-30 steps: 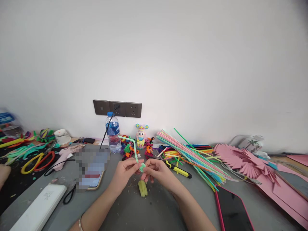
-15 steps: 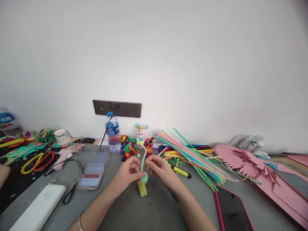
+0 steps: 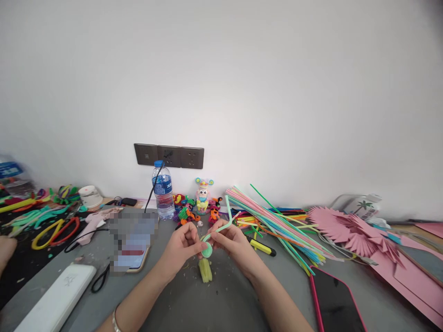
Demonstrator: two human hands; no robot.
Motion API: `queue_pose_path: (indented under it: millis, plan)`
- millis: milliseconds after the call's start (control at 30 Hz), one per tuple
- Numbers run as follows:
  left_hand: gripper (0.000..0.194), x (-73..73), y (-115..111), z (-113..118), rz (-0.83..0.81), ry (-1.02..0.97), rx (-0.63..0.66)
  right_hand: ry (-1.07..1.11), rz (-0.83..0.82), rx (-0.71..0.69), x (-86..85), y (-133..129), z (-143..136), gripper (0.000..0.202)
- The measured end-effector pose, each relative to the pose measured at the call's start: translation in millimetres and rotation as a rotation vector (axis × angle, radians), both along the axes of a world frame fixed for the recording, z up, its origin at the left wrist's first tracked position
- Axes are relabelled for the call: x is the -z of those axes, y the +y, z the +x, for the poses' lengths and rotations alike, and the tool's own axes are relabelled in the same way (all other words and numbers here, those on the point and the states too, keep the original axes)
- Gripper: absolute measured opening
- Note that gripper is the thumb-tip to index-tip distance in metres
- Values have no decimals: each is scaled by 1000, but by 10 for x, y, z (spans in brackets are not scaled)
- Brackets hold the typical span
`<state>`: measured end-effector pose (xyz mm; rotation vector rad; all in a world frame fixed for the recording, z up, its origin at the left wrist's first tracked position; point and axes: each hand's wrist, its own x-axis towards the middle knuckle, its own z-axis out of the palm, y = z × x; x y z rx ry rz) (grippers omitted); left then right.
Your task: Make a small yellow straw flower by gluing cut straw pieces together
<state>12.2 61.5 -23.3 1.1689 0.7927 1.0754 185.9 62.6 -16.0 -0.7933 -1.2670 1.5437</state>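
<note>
A mint-green pipe cleaner, coiled into a disc [image 3: 206, 250] at one end, is between my two hands. My left hand [image 3: 187, 244] pinches the coiled disc between thumb and fingers. My right hand [image 3: 226, 237] is closed on the strip just beyond the coil, and the bent free end [image 3: 229, 210] sticks up above its fingers. Directly below the disc, a short yellow-green bundle [image 3: 205, 270] lies on the grey table [image 3: 207, 309].
Behind my hands stand a water bottle [image 3: 163, 193] and a small figurine [image 3: 202, 196]. Pipe cleaners [image 3: 277, 221], a yellow cutter [image 3: 262, 247] and a pink-edged phone [image 3: 335, 299] are right. A white power bank [image 3: 57, 297] and another person's hand [image 3: 6, 251] are left.
The free end of the green pipe cleaner has swung from upright over the coil to the right, over my right hand. The coil has risen slightly.
</note>
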Motion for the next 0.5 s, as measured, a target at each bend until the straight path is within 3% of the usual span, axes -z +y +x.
queue_pose_path:
  millis: [200, 367, 500]
  plan:
    - [38, -31, 1, -5, -24, -80, -143, -115, 203, 110, -50, -23, -33, 24]
    - [40, -42, 20, -15, -18, -100, -194, -204, 378, 173, 13, -23, -68, 17]
    - [37, -8, 48, -35, 14, -100, -253, -211, 413, 166, 78, -29, -99, 10]
